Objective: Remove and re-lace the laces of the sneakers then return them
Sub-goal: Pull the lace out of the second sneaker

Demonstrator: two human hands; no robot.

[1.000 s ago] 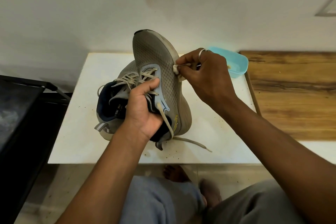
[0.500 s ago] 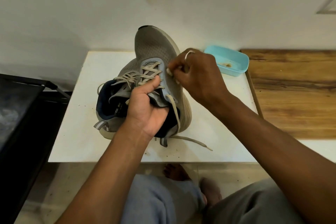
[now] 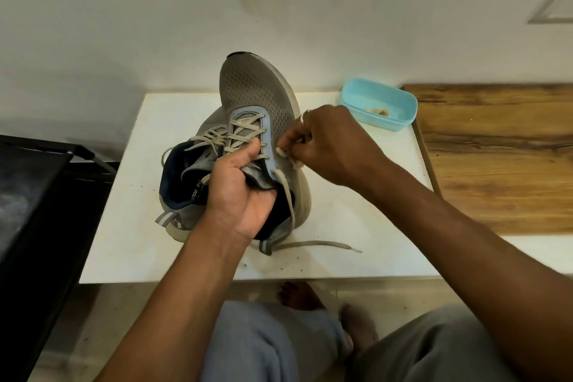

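Two grey sneakers sit on a white table (image 3: 124,226). One sneaker (image 3: 254,87) stands toe-up, leaning on the second sneaker (image 3: 176,177), which lies to its left with its laces in. My left hand (image 3: 238,192) grips the upright sneaker's tongue and collar, thumb across the laces. My right hand (image 3: 328,143) pinches a pale bunched piece of lace (image 3: 283,152) against the right row of eyelets. A loose lace end (image 3: 316,244) runs from the top eyelet down onto the table.
A light blue plastic container (image 3: 378,102) stands at the table's back right corner. A wooden surface (image 3: 496,158) adjoins the table on the right. A black object (image 3: 31,195) stands to the left. My knees and bare feet are below the front edge.
My right hand has moved with the pinched lace from the sneaker's outer edge down to the eyelet row. My left hand keeps its grip.
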